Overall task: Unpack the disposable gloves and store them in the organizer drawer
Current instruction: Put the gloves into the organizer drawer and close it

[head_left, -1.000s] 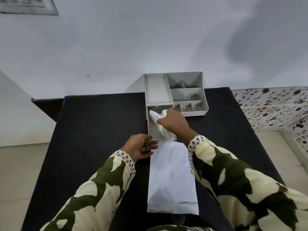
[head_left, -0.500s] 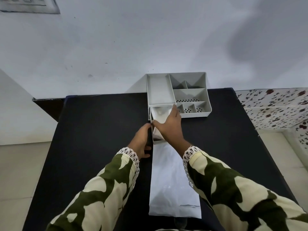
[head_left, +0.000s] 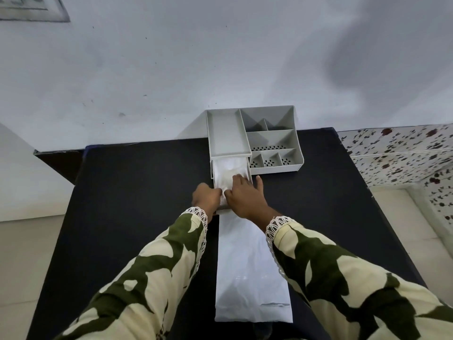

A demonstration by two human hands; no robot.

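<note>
A grey organizer (head_left: 275, 168) stands at the back of the black table (head_left: 134, 192). Its drawer (head_left: 249, 169) is pulled out toward me and holds crumpled white disposable gloves (head_left: 228, 169). My left hand (head_left: 207, 198) grips the drawer's front left corner, fingertips touching the gloves. My right hand (head_left: 245, 197) lies palm down over the drawer's front part, fingers closed on the gloves there. The drawer's front edge is hidden under both hands. The flat white plastic bag (head_left: 250, 266) lies on the table just in front of the drawer.
The organizer's top has a long tray (head_left: 226, 133) on the left and several small compartments (head_left: 269, 141) on the right. A white wall rises behind the table. A patterned tiled ledge (head_left: 397, 153) is on the right, pale floor on the left.
My right hand has pushed the gloves down into the drawer and drawn back to its front. My left hand moved from the table to the drawer's front left corner.
</note>
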